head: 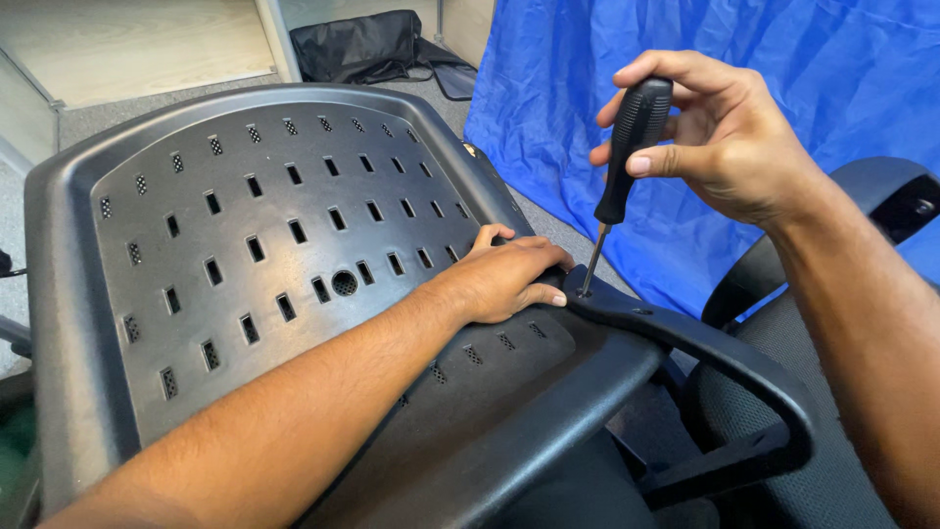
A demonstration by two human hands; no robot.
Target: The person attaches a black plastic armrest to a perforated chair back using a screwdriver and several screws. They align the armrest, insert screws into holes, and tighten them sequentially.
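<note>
One screwdriver (619, 176), near upright, tip down on the one armrest (705, 343). Right hand (725, 137) grips its handle; left hand (509, 279) lies flat on the seat (245, 225).

Screwdriver (627, 157) tip sunk out of sight in the armrest (705, 353) bracket, screw head too small to tell. Seat pan (245, 225) cut off at the bottom edge, partly covered by the left forearm. Black bag (362, 44) cropped at the top edge. Both forearms cut off at the frame edge.
</note>
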